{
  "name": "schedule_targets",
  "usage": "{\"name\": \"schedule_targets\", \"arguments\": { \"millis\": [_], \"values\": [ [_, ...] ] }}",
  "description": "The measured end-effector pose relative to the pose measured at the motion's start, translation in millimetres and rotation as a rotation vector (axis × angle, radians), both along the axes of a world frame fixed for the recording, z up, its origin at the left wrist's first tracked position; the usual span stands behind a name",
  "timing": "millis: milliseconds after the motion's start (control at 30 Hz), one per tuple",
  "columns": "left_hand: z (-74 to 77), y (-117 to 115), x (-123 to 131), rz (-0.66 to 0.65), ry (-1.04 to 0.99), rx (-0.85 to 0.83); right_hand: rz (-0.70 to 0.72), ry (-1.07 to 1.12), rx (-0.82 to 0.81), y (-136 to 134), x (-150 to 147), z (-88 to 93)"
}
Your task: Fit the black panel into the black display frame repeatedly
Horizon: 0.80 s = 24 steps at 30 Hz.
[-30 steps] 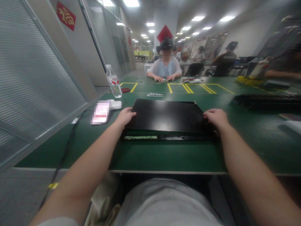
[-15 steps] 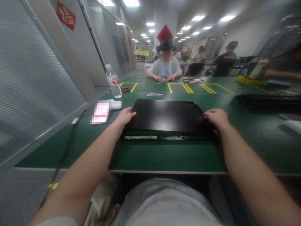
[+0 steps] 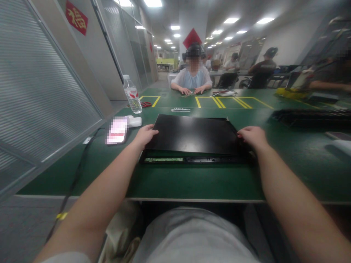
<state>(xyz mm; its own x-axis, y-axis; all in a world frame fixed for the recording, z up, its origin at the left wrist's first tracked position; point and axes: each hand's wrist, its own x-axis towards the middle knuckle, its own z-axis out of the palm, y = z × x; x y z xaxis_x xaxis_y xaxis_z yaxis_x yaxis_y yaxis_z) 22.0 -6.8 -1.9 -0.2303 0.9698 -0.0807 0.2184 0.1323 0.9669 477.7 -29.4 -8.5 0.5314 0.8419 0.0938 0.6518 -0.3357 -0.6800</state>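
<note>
A flat, glossy black screen panel (image 3: pixel 192 135) lies slightly askew over a black frame (image 3: pixel 216 160) on the table in front of me. Along the frame's near edge a green circuit strip (image 3: pixel 163 159) shows. My left hand (image 3: pixel 146 135) grips the panel's left edge, thumb on top and fingers underneath. At the right edge, my right hand (image 3: pixel 252 137) has its fingers pinched on the panel's rim; its fingertips are partly hidden. What lies under the panel is covered from view.
On the green table (image 3: pixel 192 186) a phone (image 3: pixel 117 130), a white case (image 3: pixel 135 121), a water bottle (image 3: pixel 133 95) and red-handled scissors (image 3: pixel 146 104) stand to the left. Small parts (image 3: pixel 180 109) lie beyond the panel. A co-worker (image 3: pixel 191 78) sits opposite. Long black pieces (image 3: pixel 307 117) lie right.
Both hands keep their hold on the panel, and the panel stays in nearly the same place. A person at the far right has shifted slightly.
</note>
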Motion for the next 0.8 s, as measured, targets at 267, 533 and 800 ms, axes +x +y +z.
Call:
{"name": "schedule_targets", "arguments": {
  "millis": [267, 533, 800],
  "values": [
    [2.6, -0.7, -1.3, -0.006, 0.026, 0.030, -0.004, 0.019, 0.009, -1.8, -2.8, 1.8],
    [-4.2, 3.6, -9.8, -0.035, 0.169, 0.068, -0.015, 0.057, 0.020, -2.7, -6.2, 5.3],
    [-20.2, 15.6, -21.4, -0.051, 0.424, 0.090, -0.026, 0.109, 0.026, -3.5, -7.0, 5.2]
  ]
}}
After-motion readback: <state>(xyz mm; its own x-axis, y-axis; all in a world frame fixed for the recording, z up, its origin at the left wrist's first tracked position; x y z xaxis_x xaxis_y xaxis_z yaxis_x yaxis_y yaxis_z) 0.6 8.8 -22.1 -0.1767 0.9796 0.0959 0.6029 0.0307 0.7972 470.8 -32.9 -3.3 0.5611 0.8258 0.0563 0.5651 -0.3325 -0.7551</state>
